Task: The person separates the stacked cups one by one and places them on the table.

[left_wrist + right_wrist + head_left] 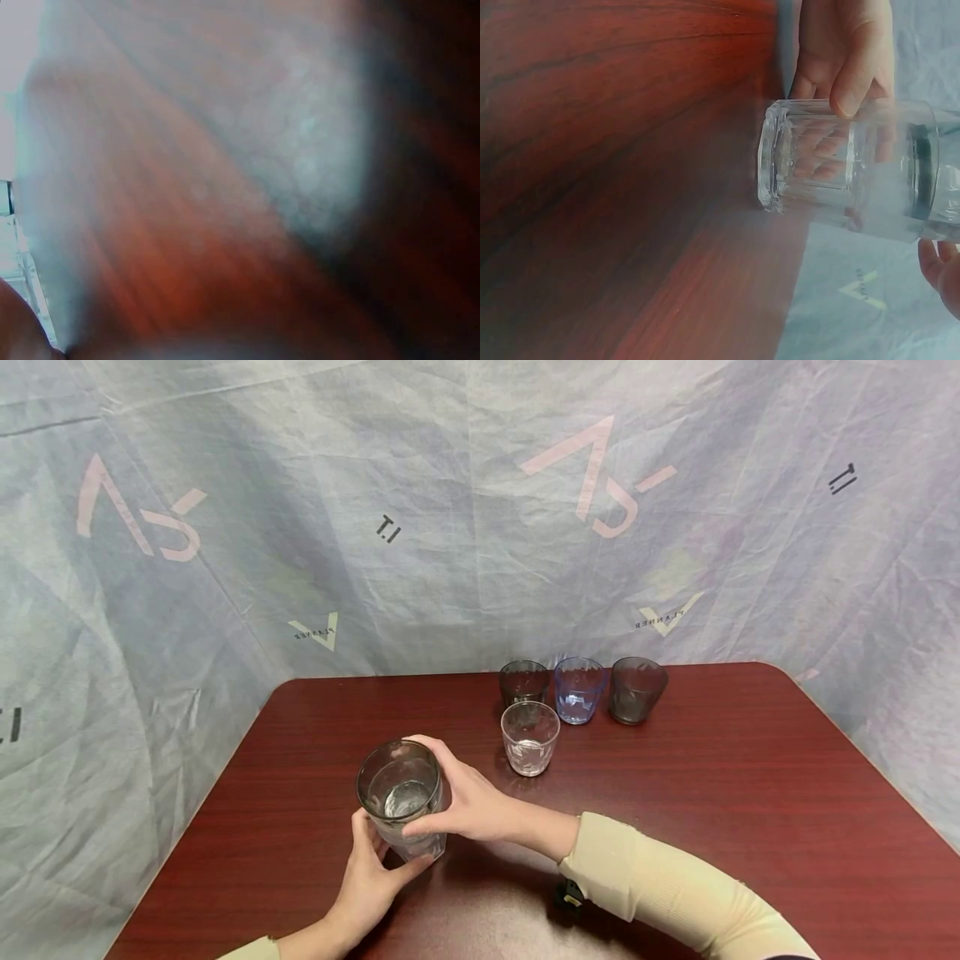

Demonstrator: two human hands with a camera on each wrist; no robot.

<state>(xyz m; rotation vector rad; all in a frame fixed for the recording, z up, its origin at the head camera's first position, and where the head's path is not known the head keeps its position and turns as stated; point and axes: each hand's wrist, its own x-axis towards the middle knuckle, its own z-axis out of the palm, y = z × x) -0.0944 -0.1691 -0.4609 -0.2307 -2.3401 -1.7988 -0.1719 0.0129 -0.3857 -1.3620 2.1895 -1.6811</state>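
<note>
In the head view, gripping a dark glass point(378, 779) from three o'clock with the right hand point(468, 802), and pinching a clear glass point(422, 843) below it from seven o'clock with the left hand point(367, 878). Holding both as a nested pair at seven o'clock of the view. Standing toward two o'clock from them on the surface point(750, 827): a second clear glass point(530, 743), then a row of black glass point(524, 681), blue glass point(579, 692) and grey glass point(636, 693). In the left wrist view, badly blurred; cannot tell the left hand's grip there. In the right wrist view, pressing the left thumb point(853, 86) on the clear glass from one o'clock, with right fingertips point(949, 274) at four o'clock, beside the dark glass.
</note>
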